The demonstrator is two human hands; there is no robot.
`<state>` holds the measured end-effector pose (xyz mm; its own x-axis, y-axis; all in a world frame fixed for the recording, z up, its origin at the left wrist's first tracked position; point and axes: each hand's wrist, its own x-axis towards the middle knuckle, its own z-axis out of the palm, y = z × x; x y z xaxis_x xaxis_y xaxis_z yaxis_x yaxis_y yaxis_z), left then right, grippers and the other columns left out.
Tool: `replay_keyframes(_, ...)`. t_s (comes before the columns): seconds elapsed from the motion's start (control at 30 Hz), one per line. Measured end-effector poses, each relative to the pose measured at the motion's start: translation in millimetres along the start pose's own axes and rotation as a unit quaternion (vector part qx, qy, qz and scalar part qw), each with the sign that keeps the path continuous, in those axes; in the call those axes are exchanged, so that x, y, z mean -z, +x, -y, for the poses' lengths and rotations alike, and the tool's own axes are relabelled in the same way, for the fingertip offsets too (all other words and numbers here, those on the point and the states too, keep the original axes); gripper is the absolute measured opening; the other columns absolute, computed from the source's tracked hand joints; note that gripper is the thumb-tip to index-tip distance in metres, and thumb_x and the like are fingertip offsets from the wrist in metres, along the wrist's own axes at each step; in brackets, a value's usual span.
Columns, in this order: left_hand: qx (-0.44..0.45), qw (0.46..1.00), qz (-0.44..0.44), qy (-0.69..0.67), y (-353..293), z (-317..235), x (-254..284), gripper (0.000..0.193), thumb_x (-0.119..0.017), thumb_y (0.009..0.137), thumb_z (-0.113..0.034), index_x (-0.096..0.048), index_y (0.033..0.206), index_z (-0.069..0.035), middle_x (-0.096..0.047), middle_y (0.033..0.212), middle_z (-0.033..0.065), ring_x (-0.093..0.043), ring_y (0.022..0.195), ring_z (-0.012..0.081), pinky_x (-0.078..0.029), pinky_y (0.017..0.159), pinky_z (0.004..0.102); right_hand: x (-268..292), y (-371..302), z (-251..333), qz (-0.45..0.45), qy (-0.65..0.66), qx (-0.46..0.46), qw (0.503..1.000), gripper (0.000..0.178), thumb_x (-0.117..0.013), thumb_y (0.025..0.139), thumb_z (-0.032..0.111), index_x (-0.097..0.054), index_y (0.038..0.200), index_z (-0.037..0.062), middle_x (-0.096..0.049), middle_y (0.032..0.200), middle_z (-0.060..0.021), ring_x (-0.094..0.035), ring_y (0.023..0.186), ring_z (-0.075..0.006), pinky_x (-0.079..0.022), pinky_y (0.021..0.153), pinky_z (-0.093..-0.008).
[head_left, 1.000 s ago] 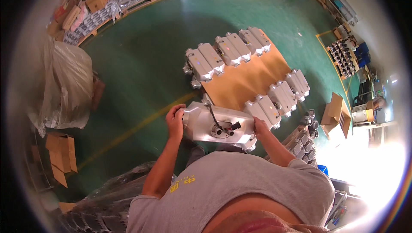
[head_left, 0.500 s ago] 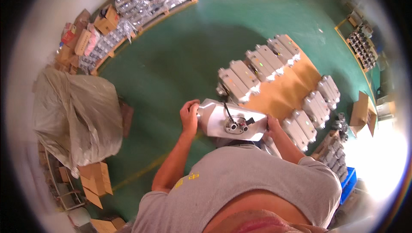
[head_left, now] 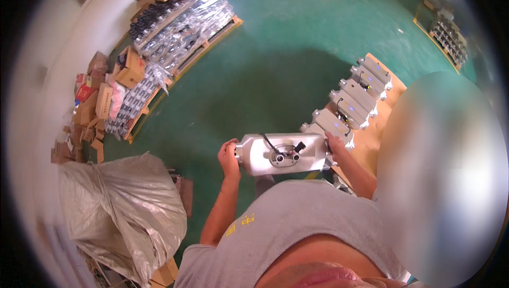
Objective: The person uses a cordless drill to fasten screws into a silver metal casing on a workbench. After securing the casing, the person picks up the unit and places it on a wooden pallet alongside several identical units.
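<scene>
Between my two hands hangs a long silver metal housing point(head_left: 249, 155), held by its ends in front of my body. On the side facing up are two round ports, a short black cable and a dark connector. My left hand point(head_left: 229, 159) is wrapped round the narrow left end. My right hand point(head_left: 336, 147) grips the right end, its fingers partly hidden. Just past my right hand, several similar silver-grey housings point(head_left: 352, 105) stand in a row along the brown tabletop point(head_left: 366, 139).
A large blurred oval point(head_left: 442, 176) hides the right side. To the left stands a bulky thing under a grey plastic sheet point(head_left: 122, 208). Wrapped goods point(head_left: 185, 28) and cardboard boxes point(head_left: 130, 68) are on pallets at the far left. The floor point(head_left: 281, 44) is green.
My view has swung rightward, so the tabletop's right side is now behind the blurred oval. The silver housing stays in both hands and sits more level.
</scene>
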<state>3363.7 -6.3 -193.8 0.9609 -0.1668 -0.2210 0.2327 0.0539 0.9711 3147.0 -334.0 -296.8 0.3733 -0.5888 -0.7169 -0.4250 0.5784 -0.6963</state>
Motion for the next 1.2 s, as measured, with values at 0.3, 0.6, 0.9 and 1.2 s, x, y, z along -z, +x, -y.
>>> replay_keyframes(0.3, -0.001, 0.986, 0.164, 0.033, 214.5, -45.9, -60.9, 0.031, -0.055, 0.088, -0.023, -0.071, 0.1, 0.0, -0.066, 0.096, 0.0057, -0.059, 0.087, 0.0161, -0.048, 0.076, 0.0294, -83.2, 38.8, 77.9, -0.145, 0.074, -0.014, 0.987, 0.053, -0.065, 0.089, 0.047, -0.066, 0.099, -0.0041, -0.065, 0.089, -0.0121, -0.06, 0.077, -0.0215, -0.049, 0.067, -0.042)
replay_keyframes(0.6, 0.092, 0.939, 0.319, 0.092, 346.7, -47.1, -202.5, 0.031, -0.056, 0.089, -0.024, -0.071, 0.101, 0.0, -0.067, 0.1, 0.0071, -0.063, 0.091, 0.0199, -0.052, 0.076, 0.0341, -104.4, 86.8, 91.2, -0.281, 0.216, -0.032, 0.935, 0.053, -0.068, 0.085, 0.048, -0.066, 0.086, -0.0049, -0.058, 0.074, -0.0111, -0.053, 0.064, -0.0203, -0.041, 0.053, -0.0412)
replay_keyframes(0.9, 0.153, 0.9, 0.372, 0.167, 468.9, -47.8, -392.4, 0.038, -0.055, 0.09, -0.035, -0.071, 0.105, -0.003, -0.066, 0.101, 0.0091, -0.063, 0.092, 0.0226, -0.052, 0.077, 0.0366, -86.2, 190.5, 206.3, -0.296, 0.243, -0.093, 0.919, 0.054, -0.069, 0.085, 0.045, -0.068, 0.096, -0.0077, -0.068, 0.095, -0.0182, -0.065, 0.085, -0.0258, -0.05, 0.064, -0.0437)
replay_keyframes(1.2, 0.204, 0.871, 0.4, 0.201, 555.6, -49.1, -574.8, 0.044, -0.055, 0.089, -0.039, -0.068, 0.112, -0.003, -0.067, 0.106, 0.0106, -0.067, 0.094, 0.0257, -0.056, 0.077, 0.039, -38.8, 307.4, 316.0, -0.338, 0.26, -0.054, 0.903, 0.045, -0.073, 0.084, 0.038, -0.072, 0.093, -0.0066, -0.066, 0.085, -0.0128, -0.061, 0.083, -0.0222, -0.049, 0.078, -0.0426)
